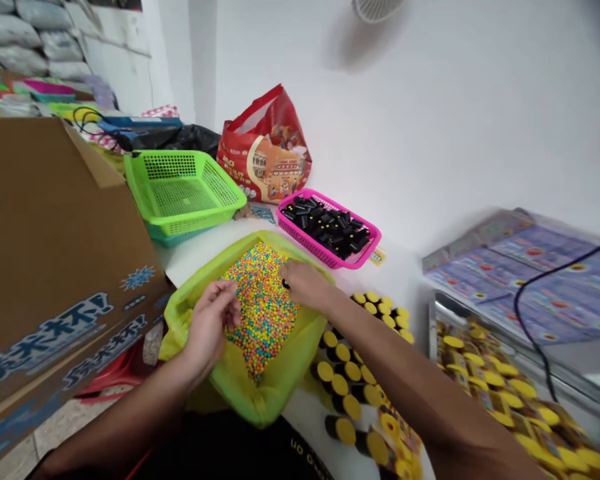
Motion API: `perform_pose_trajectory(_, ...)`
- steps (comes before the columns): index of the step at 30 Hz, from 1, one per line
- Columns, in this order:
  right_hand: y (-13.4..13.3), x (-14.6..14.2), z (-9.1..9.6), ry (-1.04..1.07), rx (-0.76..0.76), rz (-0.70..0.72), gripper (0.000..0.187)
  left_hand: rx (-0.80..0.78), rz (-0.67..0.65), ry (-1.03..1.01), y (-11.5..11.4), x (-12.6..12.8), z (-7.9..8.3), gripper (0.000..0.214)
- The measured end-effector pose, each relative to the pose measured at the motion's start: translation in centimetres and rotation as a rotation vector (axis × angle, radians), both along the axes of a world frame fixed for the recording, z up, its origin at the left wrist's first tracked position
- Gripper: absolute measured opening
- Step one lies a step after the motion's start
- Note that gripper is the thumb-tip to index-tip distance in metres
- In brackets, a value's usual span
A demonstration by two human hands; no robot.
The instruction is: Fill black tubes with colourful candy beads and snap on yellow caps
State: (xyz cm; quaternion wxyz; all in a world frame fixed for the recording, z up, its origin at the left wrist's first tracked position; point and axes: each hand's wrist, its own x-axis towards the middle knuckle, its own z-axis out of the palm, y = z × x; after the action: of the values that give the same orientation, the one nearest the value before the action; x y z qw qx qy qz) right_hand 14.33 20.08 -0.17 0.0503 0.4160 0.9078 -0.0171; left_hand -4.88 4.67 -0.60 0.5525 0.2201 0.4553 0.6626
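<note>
A green basket lined with a yellow-green bag (284, 383) holds many small multicoloured candy beads (257, 313). My right hand (303, 281) reaches in from the right, fingers curled down round a small black container (286, 284) at the beads' surface; most of it is hidden by the hand. Over the left side of the beads is my left hand (215, 321), its fingertips drawn together. Whatever they may hold cannot be made out. Rows of black containers with yellow lids (347, 371) stand on the white table under my right forearm.
Behind the beads, a pink basket (370, 257) holds loose black containers (325, 225). A green basket (180, 217) and red bag (265, 157) stand further back. At left is a cardboard box (55, 267); at right, a metal tray (436, 320) of yellow-lidded packs and purple printed sheets (535, 267).
</note>
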Motion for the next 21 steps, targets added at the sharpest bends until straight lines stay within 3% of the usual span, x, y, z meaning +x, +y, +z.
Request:
perform_pose_trajectory(6,0.0,-2.0,-0.9,-0.051,-0.062,0.011,0.013,-0.006,-0.037,-0.050,-0.5,-0.4,-0.2,0.032)
perform_pose_trajectory(15,-2.2,-2.9,-0.7,0.164,-0.047,0.026,0.015,0.002,-0.059,-0.084,-0.4,-0.7,-0.3,0.031)
perform_pose_trajectory(18,-4.1,-1.6,-0.4,0.406,-0.030,-0.013,0.020,0.000,-0.084,-0.042,-0.5,-0.6,-0.5,0.028)
perform_pose_trajectory(21,-6.6,-0.2,-0.1,0.718,-0.005,-0.027,0.021,0.071,-0.137,0.133,-0.7,0.0,-0.8,0.022)
